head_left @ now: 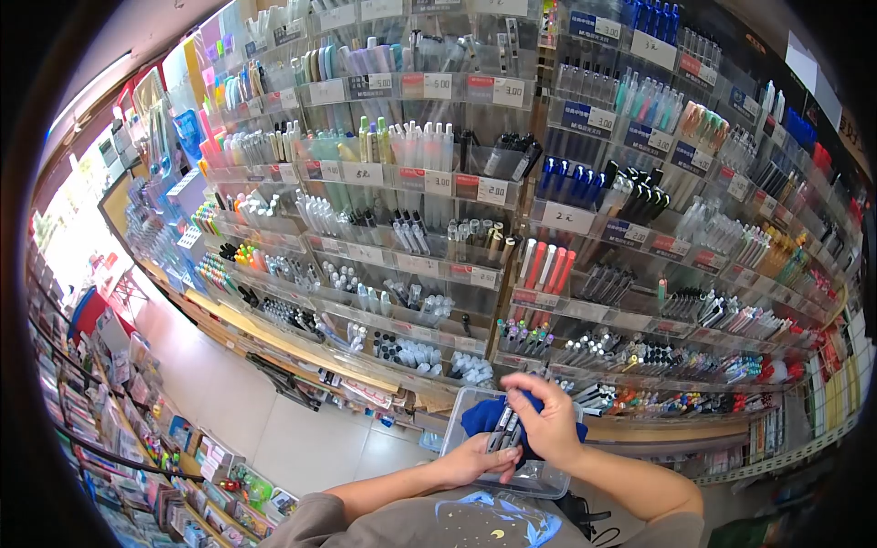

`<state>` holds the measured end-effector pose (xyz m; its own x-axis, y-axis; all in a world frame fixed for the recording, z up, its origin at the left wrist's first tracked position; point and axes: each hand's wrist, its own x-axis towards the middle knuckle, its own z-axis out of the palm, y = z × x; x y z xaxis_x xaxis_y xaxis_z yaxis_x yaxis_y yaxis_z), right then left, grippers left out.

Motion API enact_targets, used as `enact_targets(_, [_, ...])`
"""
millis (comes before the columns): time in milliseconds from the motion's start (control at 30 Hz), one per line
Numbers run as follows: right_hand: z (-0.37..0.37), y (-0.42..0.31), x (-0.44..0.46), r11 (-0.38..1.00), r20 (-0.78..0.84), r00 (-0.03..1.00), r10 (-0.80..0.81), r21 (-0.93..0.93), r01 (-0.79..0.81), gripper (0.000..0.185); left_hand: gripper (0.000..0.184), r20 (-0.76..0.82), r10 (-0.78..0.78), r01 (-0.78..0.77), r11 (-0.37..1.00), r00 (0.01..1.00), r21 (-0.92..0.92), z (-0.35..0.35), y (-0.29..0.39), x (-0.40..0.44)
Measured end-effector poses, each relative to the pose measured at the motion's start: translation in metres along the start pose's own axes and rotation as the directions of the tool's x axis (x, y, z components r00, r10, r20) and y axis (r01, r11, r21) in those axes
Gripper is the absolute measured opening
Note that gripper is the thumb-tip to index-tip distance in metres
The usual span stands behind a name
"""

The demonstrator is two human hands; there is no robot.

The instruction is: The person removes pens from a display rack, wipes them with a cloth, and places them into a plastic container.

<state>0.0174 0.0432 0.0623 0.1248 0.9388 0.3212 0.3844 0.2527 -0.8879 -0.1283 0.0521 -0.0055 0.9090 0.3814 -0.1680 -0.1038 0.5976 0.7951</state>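
Note:
Low in the head view, my left hand [473,459] is wrapped round the lower part of a few dark and silver pens [505,429]. My right hand [545,422] is on the upper part of the same pens from the right, its fingers curled over them. Under both hands is a clear plastic box [464,407] with a blue cloth [477,418] inside. The pens stand tilted upward above the box. The fingertips of my right hand are partly hidden behind the pens.
A tall rack of clear shelves [417,265] with many pens and price labels stands ahead. Red and white pens [545,267] fill one compartment. Racks of packaged goods [137,416] line the left side, beside a tiled floor [292,434]. A wire rack [772,466] stands at the right.

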Motion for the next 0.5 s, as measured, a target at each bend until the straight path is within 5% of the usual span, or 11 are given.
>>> enact_targets(133, [-0.001,0.002,0.008,1.000,-0.026,1.000,-0.017,0.015,0.017,0.021,0.017,-0.061,-0.017,0.021,0.998,0.998,0.054,0.005,0.005,-0.003])
enact_targets(200, [-0.012,-0.004,0.014,0.982,0.054,0.983,0.177,-0.069,-0.173,0.027,0.018,-0.089,-0.010,0.015,0.998,0.996,0.060,0.005,0.007,-0.007])
enact_targets(333, [-0.019,0.007,0.022,0.977,-0.073,0.995,0.064,-0.200,-0.078,0.032,0.018,-0.066,0.037,-0.040,0.998,0.997,-0.056,-0.006,0.001,-0.015])
enact_targets(400, [-0.020,0.009,0.024,0.985,-0.124,0.991,0.054,-0.155,-0.073,0.027,0.020,-0.053,0.068,-0.074,0.990,0.996,-0.124,-0.008,-0.001,-0.017])
enact_targets(500, [-0.018,0.019,0.027,0.977,-0.159,0.974,0.161,0.165,-0.134,0.016,0.023,-0.047,0.114,-0.118,0.986,0.992,-0.118,-0.009,0.003,-0.018])
